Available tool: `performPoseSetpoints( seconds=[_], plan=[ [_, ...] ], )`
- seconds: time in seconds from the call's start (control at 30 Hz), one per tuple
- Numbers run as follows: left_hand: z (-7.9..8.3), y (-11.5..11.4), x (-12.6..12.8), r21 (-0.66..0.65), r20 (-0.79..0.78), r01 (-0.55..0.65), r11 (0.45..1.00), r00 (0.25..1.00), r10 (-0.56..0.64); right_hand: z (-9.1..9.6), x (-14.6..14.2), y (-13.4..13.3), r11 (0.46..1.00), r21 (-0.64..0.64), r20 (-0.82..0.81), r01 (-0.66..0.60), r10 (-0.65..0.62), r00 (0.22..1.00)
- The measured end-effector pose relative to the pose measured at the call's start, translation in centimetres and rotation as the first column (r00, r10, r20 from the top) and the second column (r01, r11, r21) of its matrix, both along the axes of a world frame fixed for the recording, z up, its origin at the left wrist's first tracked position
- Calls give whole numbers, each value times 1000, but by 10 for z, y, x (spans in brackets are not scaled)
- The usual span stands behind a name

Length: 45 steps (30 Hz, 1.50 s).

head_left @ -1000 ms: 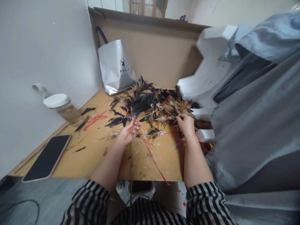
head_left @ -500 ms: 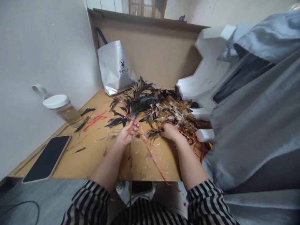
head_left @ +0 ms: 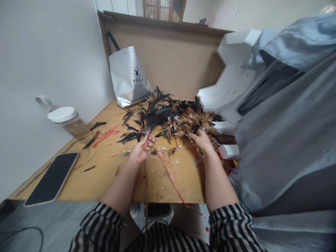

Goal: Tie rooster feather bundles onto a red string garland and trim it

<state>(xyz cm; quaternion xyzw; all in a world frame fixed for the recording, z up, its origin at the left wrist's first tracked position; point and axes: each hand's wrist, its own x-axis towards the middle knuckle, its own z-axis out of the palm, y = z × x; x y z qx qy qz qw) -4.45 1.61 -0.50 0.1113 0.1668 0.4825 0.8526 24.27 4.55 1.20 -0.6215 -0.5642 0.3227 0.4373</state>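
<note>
My left hand [head_left: 143, 149] is closed around a thin stick [head_left: 147, 182] just below a tuft of black feathers [head_left: 154, 117]. Red string [head_left: 169, 171] is wound at the base of that tuft, and its loose end trails down over the table's front edge. My right hand [head_left: 202, 141] is at the front of a heap of brown feathers [head_left: 193, 120]. Its thumb and fingertips pinch the brown feathers there; how many is hidden.
A phone [head_left: 52, 178] and a lidded jar [head_left: 72, 122] stand left on the table [head_left: 105, 175]. Red string scraps [head_left: 106, 134] lie near the jar. A silver bag [head_left: 128, 77] leans at the back against cardboard [head_left: 178, 59]. White foam [head_left: 228, 77] and grey cloth [head_left: 288, 140] border the right.
My right hand has moved right and a little away from me, from small feathers on the table to the brown heap. My left hand stays on the stick.
</note>
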Motion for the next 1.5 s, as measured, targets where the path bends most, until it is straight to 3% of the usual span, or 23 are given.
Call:
performPoseSetpoints(
  seconds=[0.07,0.17,0.27,0.37,0.47,0.6,0.7,0.8,0.9,1.0,1.07,1.17,1.27,1.33,1.4,1.5],
  plan=[
    [-1,0,0,8,9,1,1000,1000,-1,0,12,4,983,115,-25,140,-138,990],
    [-1,1,0,9,22,9,1000,1000,-9,-5,35,13,876,297,-46,380,-384,922],
    [-1,1,2,-9,1,4,1000,1000,-4,-9,59,23,835,306,78,457,-501,862],
    [0,1,4,-21,-27,0,1000,1000,-1,-5,77,34,869,217,320,444,-494,809],
    [0,1,4,-21,-30,8,1000,1000,-8,4,86,46,906,131,546,403,-405,734],
    [1,1,3,-23,-19,17,1000,1000,-17,4,86,62,939,-9,674,344,-249,696],
    [2,0,3,-39,-31,11,999,999,-12,-3,83,67,943,-68,587,326,-226,777],
    [2,-1,3,-32,-33,5,999,999,-6,-4,82,65,922,-48,297,383,-353,887],
    [1,0,4,-25,-23,10,1000,1000,-10,7,85,61,861,-57,-54,506,-509,859],
    [0,0,5,-28,-20,13,1000,1000,-13,23,84,59,848,-28,-256,529,-518,816],
    [0,0,5,-29,-22,8,1000,1000,-8,30,80,60,886,-9,-240,463,-452,859],
    [1,0,5,-24,-23,6,1000,1000,-7,27,70,66,927,10,19,375,-376,927],
    [1,0,5,-19,-28,9,1000,1000,-10,14,60,75,927,37,355,373,-361,862],
    [2,0,6,-29,-46,5,1000,999,-6,8,55,78,934,24,471,357,-325,820],
    [2,-1,6,-42,-66,0,999,998,-2,7,54,77,940,11,459,340,-307,834],
    [2,-1,7,-51,-73,1,999,997,-5,20,60,69,930,14,212,368,-362,908]
  ],
)
